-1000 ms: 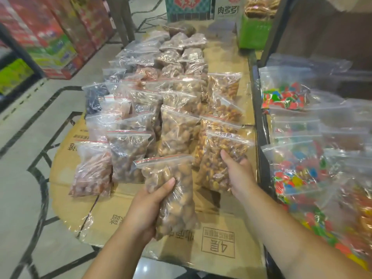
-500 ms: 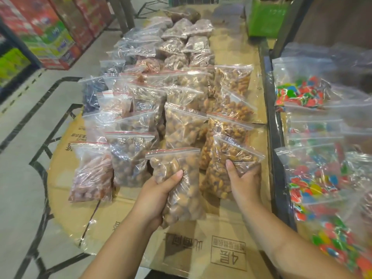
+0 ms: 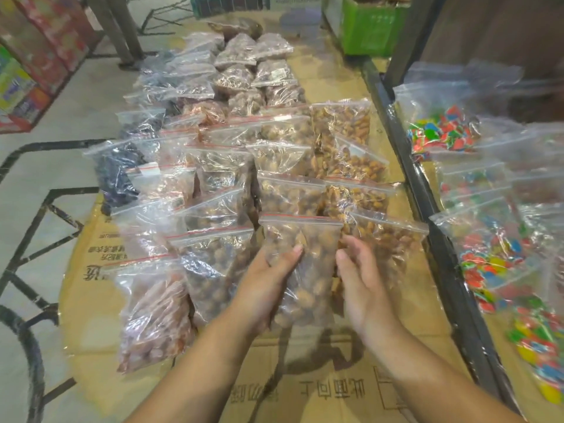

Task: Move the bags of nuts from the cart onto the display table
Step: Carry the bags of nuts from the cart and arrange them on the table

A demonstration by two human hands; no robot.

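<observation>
I count two hands: my left hand (image 3: 268, 285) with one bag (image 3: 305, 261) in its grip, and my right hand (image 3: 363, 285). The nut bags (image 3: 213, 264) on the tabletop (image 3: 305, 377) overlap too much for an exact count, over twenty; four golden bags (image 3: 357, 166) fill the right column. Candy bags (image 3: 488, 254) at right: at least five. One green box (image 3: 372, 25), upper right.

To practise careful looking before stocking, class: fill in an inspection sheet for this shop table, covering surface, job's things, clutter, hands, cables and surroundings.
Surface: printed cardboard, laid flat.
Job's things: rows of nut bags lie on it; one held bag at the near end.
Clutter: green box at the far end.
Hands: left hand grips the held bag; right hand open beside it.
Cables: nothing seen.
Surroundings: sweet bags on the right; floor on the left.
</observation>
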